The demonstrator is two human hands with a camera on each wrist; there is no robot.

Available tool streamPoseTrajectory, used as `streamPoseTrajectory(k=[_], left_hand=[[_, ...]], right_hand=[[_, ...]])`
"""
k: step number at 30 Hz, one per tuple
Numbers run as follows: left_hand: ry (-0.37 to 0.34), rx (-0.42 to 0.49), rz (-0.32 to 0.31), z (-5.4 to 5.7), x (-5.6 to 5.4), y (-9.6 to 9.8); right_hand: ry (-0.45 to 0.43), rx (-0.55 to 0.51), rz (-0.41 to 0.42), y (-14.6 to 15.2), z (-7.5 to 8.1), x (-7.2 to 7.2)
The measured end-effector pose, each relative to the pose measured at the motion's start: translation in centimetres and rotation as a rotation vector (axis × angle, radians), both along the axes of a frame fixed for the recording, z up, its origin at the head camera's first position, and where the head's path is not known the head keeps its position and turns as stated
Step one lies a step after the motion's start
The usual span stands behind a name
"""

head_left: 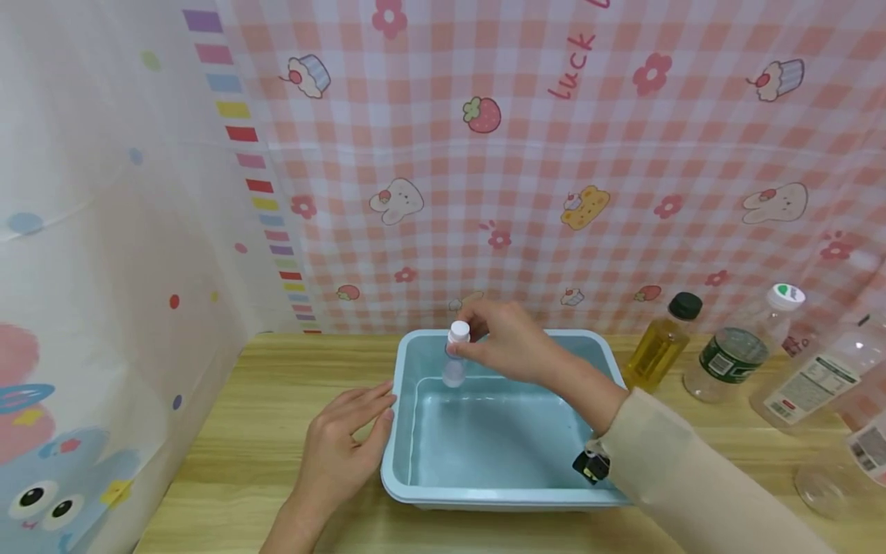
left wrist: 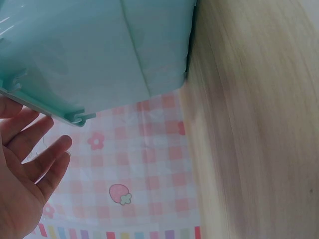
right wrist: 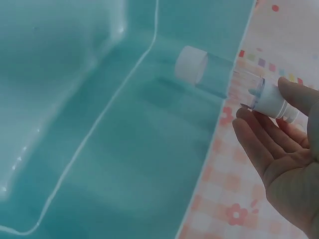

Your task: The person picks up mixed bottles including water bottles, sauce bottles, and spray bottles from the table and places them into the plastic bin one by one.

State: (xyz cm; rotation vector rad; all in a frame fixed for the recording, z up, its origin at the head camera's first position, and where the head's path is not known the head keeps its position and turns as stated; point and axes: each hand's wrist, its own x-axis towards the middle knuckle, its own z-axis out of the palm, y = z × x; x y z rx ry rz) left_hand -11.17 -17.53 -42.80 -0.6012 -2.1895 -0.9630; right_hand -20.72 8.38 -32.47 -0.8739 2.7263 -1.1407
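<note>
In the head view my right hand (head_left: 515,338) pinches a small clear bottle (head_left: 454,375) near its white cap (head_left: 459,331). The bottle hangs upright inside the far left part of a light-blue plastic basin (head_left: 508,496). Seen from the right wrist, the bottle (right wrist: 219,74) has a clear body and a whitish base, and the thumb of my right hand (right wrist: 291,169) presses on its white upper part. My left hand (head_left: 346,442) is at the basin's left rim, its fingers loosely extended. From the left wrist, fingertips of that hand (left wrist: 25,164) meet the rim's edge.
Right of the basin stand a bottle of yellow liquid (head_left: 654,354) with a dark cap, a clear bottle with a green label (head_left: 734,354) and more clear bottles (head_left: 817,385). The wooden table (head_left: 228,438) backs onto a pink checked curtain (head_left: 540,161).
</note>
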Motion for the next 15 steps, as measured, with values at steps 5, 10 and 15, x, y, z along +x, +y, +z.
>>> streamPoseTrajectory(k=[5, 10, 15], left_hand=[[-0.004, -0.007, 0.003, 0.1, 0.1, 0.0], [0.001, -0.002, -0.002, 0.0, 0.1, 0.0], [-0.001, -0.002, -0.005, 0.1, 0.0, 0.0]], right_hand=[[0.008, 0.031, -0.003, -0.4, -1.1, -0.3], [0.000, 0.028, 0.020, -0.6, -2.0, -0.5], [-0.028, 0.013, 0.056, -0.7, -2.5, -0.5]])
